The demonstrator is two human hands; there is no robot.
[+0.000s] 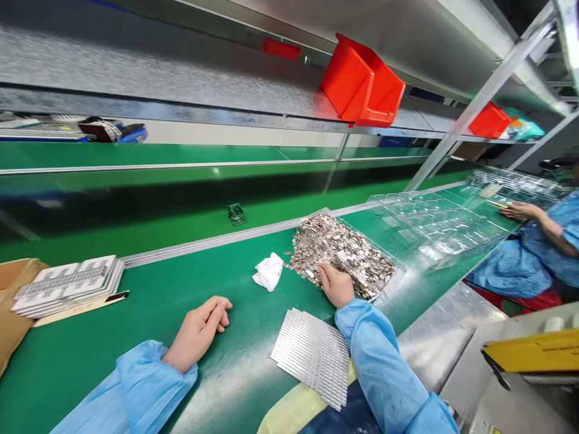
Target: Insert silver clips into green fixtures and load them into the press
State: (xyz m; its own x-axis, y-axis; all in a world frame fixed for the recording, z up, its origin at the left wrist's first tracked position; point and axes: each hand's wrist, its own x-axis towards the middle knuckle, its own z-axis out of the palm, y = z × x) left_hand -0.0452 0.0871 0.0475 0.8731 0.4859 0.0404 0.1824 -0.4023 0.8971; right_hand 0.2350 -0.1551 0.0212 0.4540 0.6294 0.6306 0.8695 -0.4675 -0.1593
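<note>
My right hand (337, 286) is at the near edge of a heap of small silvery metal pieces (337, 247), fingers closed in a pinch. Whatever lies between those fingertips is too small to make out. The heap fills a clear shallow tray (398, 274), and some pieces spill past its left side. Over the green bench (149, 349), my left hand (199, 331) has its fingers curled together; anything inside them is hidden. Between my forearms lies a ribbed silvery plate stack (312, 355), overhanging the bench's front edge. A crumpled white tissue (269, 271) sits left of the heap.
At left, stacked white trays with grey grids (72, 280) stand beside a cardboard box (15, 301) and a flat tan stick (81, 307). A green circuit board (236, 214) lies farther back. Clear trays (447, 229) extend rightward toward a co-worker's hand (522, 211). An orange-red bin (362, 84) occupies the overhead shelf.
</note>
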